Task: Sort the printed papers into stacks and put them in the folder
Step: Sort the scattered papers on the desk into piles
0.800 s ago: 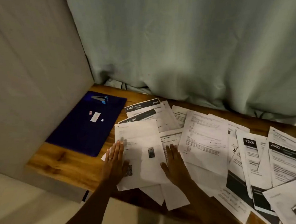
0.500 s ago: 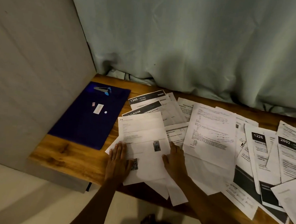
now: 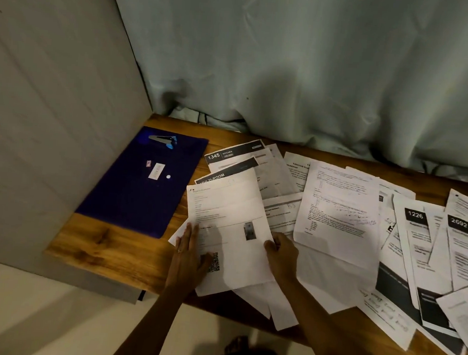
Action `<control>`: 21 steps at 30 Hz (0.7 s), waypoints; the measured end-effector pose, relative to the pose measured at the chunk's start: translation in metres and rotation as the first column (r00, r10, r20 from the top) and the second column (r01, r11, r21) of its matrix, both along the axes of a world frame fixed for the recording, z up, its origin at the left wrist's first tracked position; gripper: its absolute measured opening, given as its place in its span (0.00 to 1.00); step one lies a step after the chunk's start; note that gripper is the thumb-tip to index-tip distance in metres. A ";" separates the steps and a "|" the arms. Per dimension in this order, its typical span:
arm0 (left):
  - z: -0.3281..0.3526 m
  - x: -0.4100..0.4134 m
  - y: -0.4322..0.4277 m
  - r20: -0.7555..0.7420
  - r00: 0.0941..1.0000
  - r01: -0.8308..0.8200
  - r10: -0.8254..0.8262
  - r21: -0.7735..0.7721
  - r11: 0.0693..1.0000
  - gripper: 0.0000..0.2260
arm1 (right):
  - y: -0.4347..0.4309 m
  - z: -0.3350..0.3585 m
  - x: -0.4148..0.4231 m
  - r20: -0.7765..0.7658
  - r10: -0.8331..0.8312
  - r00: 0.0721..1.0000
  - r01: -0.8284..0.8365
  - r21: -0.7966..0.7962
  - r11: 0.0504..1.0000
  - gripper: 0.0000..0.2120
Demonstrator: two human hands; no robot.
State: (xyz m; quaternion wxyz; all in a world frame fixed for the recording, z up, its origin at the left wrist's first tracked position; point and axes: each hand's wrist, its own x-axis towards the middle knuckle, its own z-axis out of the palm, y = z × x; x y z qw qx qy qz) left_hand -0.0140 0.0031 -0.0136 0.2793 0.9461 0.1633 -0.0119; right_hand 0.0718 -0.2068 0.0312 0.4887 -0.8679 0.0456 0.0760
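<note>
Sorting looks barely begun — the left hand (image 3: 191, 253) lies flat and open on the top sheet (image 3: 230, 232); the right hand (image 3: 281, 252) curls at its edge, grip unclear; papers (image 3: 362, 228) sprawl unsorted over the table (image 3: 106, 248) — the folder (image 3: 143, 187) lies closed alongside.

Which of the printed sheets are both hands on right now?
The sheet with the small photo and QR code, beside the blue folder. The left hand lies flat on it; the right hand grips its right edge. No other sheet is touched.
</note>
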 end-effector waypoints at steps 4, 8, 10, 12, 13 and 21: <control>0.020 0.000 -0.004 0.092 0.994 -0.041 0.056 -0.157 0.987 0.36 | 0.005 0.009 -0.007 -0.023 -0.119 0.993 0.121 0.133 0.984 0.02; 0.046 -0.001 0.012 0.251 0.958 -0.094 0.141 -0.191 0.977 0.35 | 0.022 0.018 -0.010 -0.035 -0.134 0.990 0.139 0.199 0.970 0.03; 0.059 -0.001 0.027 0.231 0.944 -0.152 0.234 -0.322 0.934 0.36 | 0.039 0.022 -0.010 -0.026 -0.100 0.995 0.103 0.225 0.969 0.04; 0.072 -0.005 0.043 0.197 0.923 -0.239 0.330 -0.380 0.894 0.33 | 0.058 0.025 -0.010 -0.009 -0.043 0.999 0.044 0.234 0.971 0.04; 0.077 -0.008 0.053 0.211 0.910 -0.274 0.356 -0.337 0.901 0.30 | 0.069 0.025 -0.011 0.008 -0.001 1.000 -0.001 0.229 0.974 0.03; 0.079 -0.044 0.120 0.214 0.890 -0.377 0.403 -0.153 0.913 0.22 | 0.130 0.011 -0.031 0.150 0.390 0.908 -0.413 0.177 0.893 0.15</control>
